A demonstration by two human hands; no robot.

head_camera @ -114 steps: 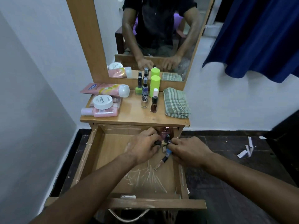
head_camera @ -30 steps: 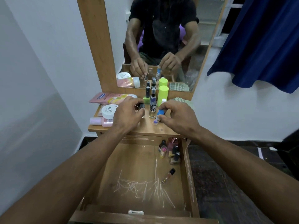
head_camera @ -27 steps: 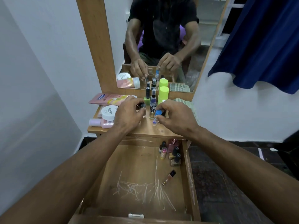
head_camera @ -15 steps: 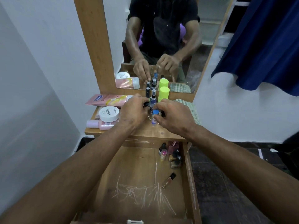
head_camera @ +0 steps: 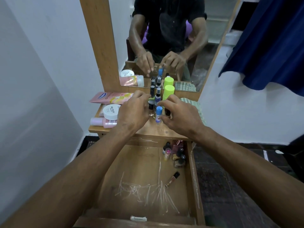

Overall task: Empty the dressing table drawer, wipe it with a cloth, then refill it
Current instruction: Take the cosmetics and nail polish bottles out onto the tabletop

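Head view showed my right hand pinching the blue-capped vial beside the spray bottle, left hand fingers curled near it, risking toppled neighbours.

Drawer: light wood, matt, floor scratched pale. Tabletop: same wood, slight sheen. Green checked cloth: woven. White jar, lime cap: smooth plastic.

Small bottles are clustered in the open drawer's far right corner, below the tabletop.
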